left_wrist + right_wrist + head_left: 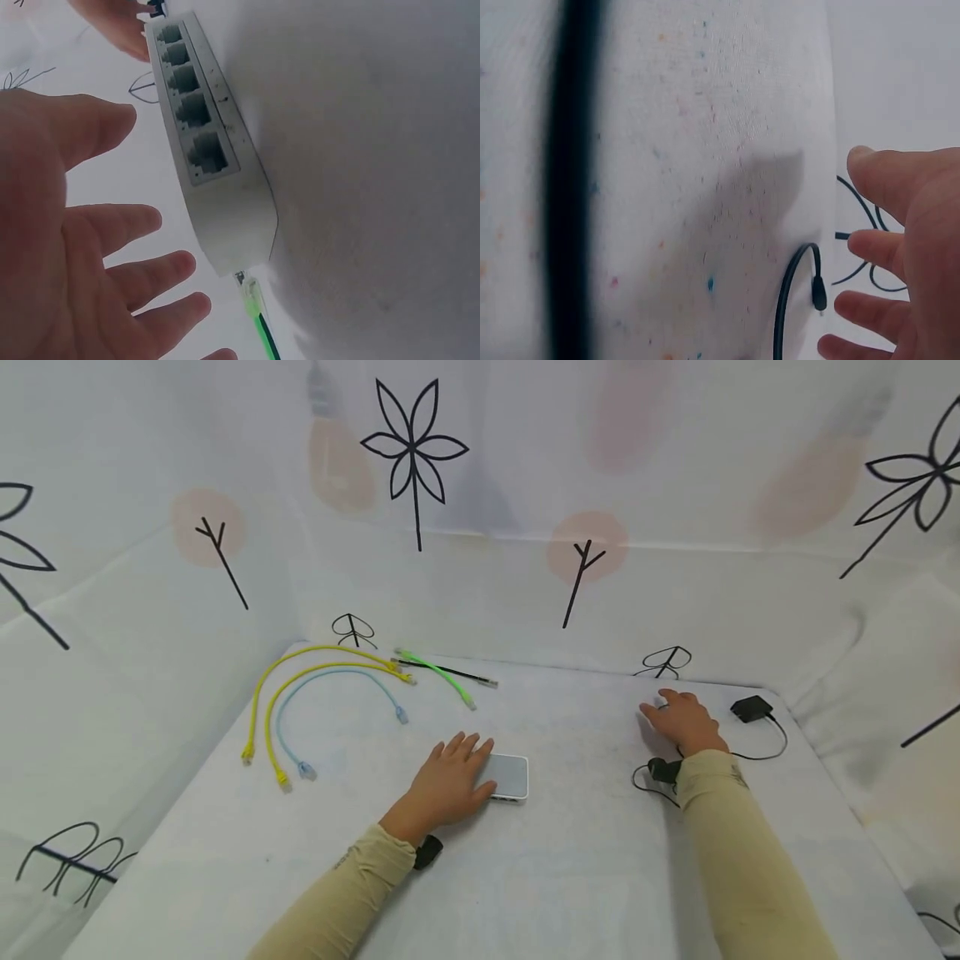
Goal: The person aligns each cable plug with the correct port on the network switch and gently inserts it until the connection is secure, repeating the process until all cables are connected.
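A small white network switch with a grey top lies mid-table. My left hand is spread at its left side, overlapping it in the head view. The left wrist view shows a row of several ports on the switch, with the fingers straight and holding nothing. Farther right, my right hand reaches over the power adapter's black cord, fingers apart. In the right wrist view a black plug on a curved cord sits near those fingertips, with nothing gripped. The black power adapter lies right of that hand.
Two yellow network cables and a light blue one curve across the left of the white table. A green cable crosses a black one at the back. Patterned cloth hangs behind the table.
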The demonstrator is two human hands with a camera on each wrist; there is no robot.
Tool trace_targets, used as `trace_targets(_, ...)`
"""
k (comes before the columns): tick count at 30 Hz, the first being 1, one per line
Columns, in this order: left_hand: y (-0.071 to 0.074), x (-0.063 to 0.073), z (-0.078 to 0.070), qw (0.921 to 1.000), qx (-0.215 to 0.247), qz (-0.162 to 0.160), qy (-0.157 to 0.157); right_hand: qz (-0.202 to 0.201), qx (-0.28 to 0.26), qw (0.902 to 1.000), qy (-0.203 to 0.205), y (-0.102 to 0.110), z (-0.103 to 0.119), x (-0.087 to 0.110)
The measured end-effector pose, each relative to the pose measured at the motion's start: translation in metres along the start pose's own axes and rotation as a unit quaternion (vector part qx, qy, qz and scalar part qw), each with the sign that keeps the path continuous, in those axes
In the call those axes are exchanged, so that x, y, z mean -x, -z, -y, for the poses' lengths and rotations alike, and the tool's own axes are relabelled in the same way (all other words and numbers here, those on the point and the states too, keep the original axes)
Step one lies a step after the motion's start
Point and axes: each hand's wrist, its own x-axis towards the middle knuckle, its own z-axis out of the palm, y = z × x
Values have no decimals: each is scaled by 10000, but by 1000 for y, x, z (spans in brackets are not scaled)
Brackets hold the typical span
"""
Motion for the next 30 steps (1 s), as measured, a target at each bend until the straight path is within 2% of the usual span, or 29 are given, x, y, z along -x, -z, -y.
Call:
trace_targets(8,-2,-1,-7,9998,-159,97,-41,112,144,9997,-157,-2,3,-3)
trace_targets(23,-3,-6,-17,9994,-186,304,25,-162,349,9989,-279,-3,-1,-7)
trace_targets(30,-6,-10,-20,9991,-213,344,-85,-322,507,9979,-229,-1,-2,-13)
